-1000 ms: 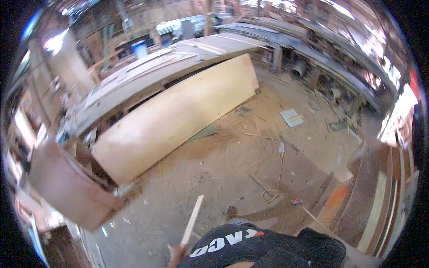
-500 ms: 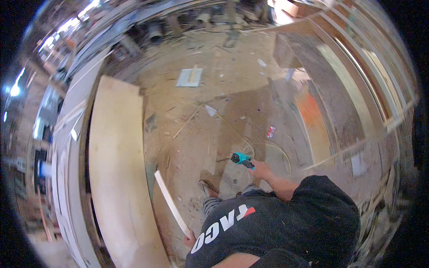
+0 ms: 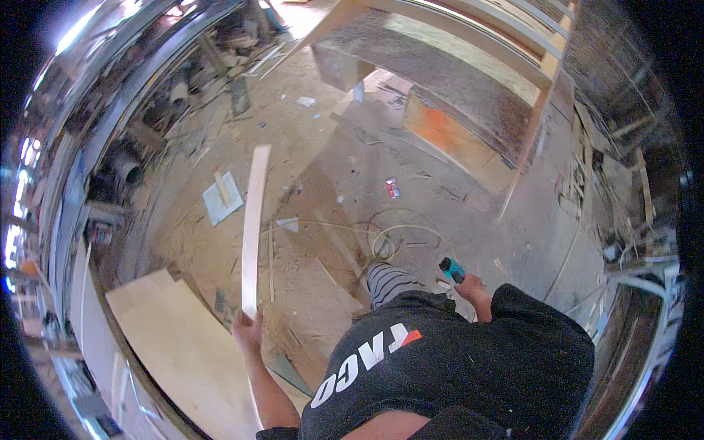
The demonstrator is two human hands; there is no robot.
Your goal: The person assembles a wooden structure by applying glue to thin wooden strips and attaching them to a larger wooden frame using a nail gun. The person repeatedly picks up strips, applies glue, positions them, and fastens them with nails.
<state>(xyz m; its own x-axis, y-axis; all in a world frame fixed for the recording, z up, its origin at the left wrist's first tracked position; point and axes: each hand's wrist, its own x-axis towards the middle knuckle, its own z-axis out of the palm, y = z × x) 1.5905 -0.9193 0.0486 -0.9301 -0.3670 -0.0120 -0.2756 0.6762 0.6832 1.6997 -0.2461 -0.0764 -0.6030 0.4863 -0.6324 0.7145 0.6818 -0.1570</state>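
Head view. Left hand (image 3: pixel 248 331): is pinching a long, pale wood strip (image 3: pixel 254 220), which is pointing ahead above the floor (image 3: pixel 315 176). Right hand (image 3: pixel 474 288): is gripping a teal-and-black power tool (image 3: pixel 452 270), well apart. Good handling: probably watching the strip's far end, stepping clear of the looped hose (image 3: pixel 376 243).
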